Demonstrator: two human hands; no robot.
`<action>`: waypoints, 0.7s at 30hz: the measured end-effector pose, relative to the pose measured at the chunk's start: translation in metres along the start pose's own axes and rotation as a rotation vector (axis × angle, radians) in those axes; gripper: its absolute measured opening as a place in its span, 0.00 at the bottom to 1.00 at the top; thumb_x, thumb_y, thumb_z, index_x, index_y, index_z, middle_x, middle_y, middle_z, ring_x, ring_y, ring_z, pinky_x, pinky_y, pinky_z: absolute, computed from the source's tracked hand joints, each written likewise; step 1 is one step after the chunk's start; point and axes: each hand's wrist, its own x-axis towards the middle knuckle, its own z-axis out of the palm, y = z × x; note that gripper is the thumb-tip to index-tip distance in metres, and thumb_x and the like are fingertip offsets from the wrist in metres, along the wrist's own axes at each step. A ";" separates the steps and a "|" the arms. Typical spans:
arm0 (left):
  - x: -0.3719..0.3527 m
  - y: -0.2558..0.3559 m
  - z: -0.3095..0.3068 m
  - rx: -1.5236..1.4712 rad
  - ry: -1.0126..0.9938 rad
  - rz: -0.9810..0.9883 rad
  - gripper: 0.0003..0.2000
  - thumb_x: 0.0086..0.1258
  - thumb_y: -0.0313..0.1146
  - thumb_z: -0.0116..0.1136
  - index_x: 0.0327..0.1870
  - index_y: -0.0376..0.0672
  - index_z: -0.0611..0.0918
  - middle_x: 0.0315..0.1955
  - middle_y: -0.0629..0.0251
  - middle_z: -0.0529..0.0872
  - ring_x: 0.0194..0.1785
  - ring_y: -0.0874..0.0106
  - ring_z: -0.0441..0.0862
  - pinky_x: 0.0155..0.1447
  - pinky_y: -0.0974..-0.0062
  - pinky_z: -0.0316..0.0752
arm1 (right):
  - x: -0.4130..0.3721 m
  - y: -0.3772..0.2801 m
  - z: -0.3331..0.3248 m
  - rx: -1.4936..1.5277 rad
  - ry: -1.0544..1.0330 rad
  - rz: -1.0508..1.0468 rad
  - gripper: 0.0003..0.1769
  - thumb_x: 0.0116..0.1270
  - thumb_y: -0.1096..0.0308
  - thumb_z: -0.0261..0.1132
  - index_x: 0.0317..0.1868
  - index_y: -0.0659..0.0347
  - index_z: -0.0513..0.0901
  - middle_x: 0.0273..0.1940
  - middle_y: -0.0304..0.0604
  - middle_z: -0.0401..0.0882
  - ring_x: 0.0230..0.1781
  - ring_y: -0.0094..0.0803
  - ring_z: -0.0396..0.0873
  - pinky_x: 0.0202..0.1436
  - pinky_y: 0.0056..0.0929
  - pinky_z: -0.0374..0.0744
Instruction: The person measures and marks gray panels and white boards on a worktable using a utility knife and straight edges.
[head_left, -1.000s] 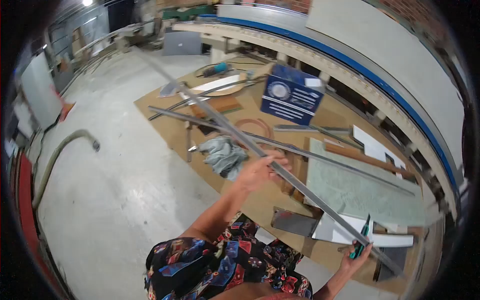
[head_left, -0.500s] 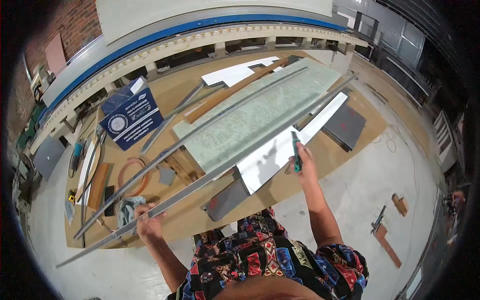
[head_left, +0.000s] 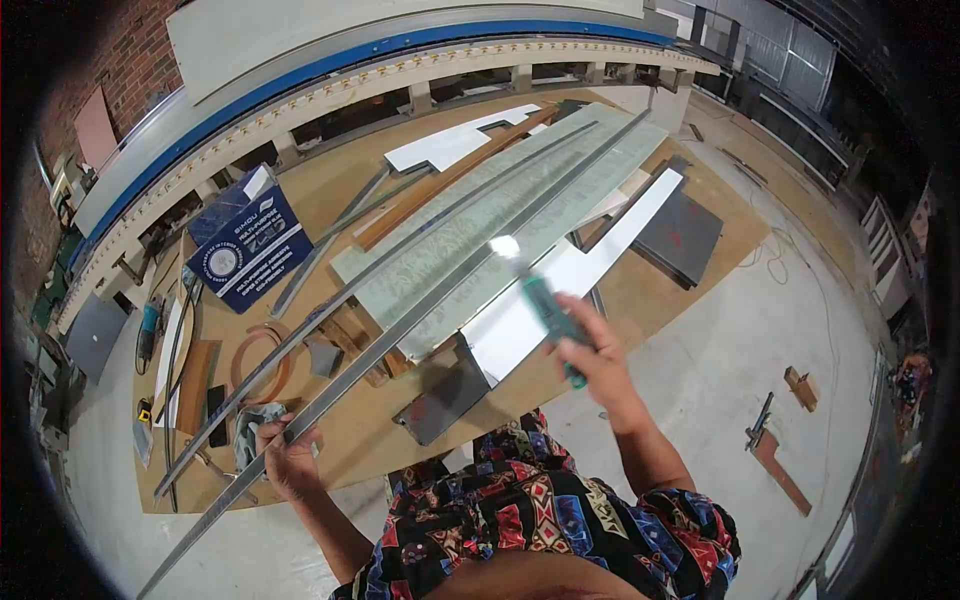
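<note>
My left hand (head_left: pixel 288 455) is closed round a long, thin grey strip (head_left: pixel 400 328) near its lower end. The strip slants up to the right over a pale green mottled panel (head_left: pixel 450 250), and its near end reaches past the table edge. In my right hand (head_left: pixel 598 358) is a green-and-black utility knife (head_left: pixel 550 318), its shiny tip pointing up-left close to the strip. Motion blurs the knife somewhat. Beneath the knife lies a white cut panel (head_left: pixel 505 338). A second grey strip (head_left: pixel 345 293) rests across the green panel, roughly alongside the held one.
The brown-topped table (head_left: pixel 690 300) carries a blue adhesive box (head_left: pixel 250 240), dark grey boards (head_left: pixel 680 240), a coil of brown edging (head_left: pixel 262 360) and a grey cloth (head_left: pixel 258 425). Behind stands a long machine with a blue rail (head_left: pixel 420 42). A clamp-like tool (head_left: pixel 770 465) lies on the floor.
The strip in my left hand has swung from the table's front side across onto the green panel. My right hand has moved left and slightly down, bringing the knife toward the strip.
</note>
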 end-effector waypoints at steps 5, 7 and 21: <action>-0.003 0.012 -0.001 0.051 -0.043 0.037 0.12 0.59 0.31 0.53 0.39 0.31 0.72 0.41 0.49 0.76 0.44 0.60 0.78 0.39 0.61 0.83 | -0.007 0.000 0.049 0.059 -0.345 0.175 0.26 0.63 0.71 0.59 0.63 0.57 0.65 0.52 0.38 0.69 0.37 0.20 0.75 0.28 0.16 0.75; -0.005 0.017 -0.002 0.060 -0.022 0.012 0.11 0.59 0.29 0.53 0.39 0.31 0.72 0.40 0.49 0.76 0.46 0.61 0.77 0.40 0.61 0.83 | -0.011 0.007 0.063 0.076 -0.422 0.197 0.26 0.62 0.75 0.58 0.62 0.61 0.65 0.44 0.40 0.73 0.31 0.20 0.73 0.27 0.17 0.74; -0.019 0.039 0.003 0.174 0.075 0.064 0.11 0.57 0.29 0.54 0.36 0.31 0.72 0.36 0.50 0.76 0.38 0.61 0.79 0.32 0.66 0.82 | 0.014 0.039 0.041 0.122 -0.372 0.298 0.23 0.61 0.75 0.59 0.58 0.62 0.69 0.36 0.43 0.78 0.27 0.21 0.74 0.24 0.18 0.73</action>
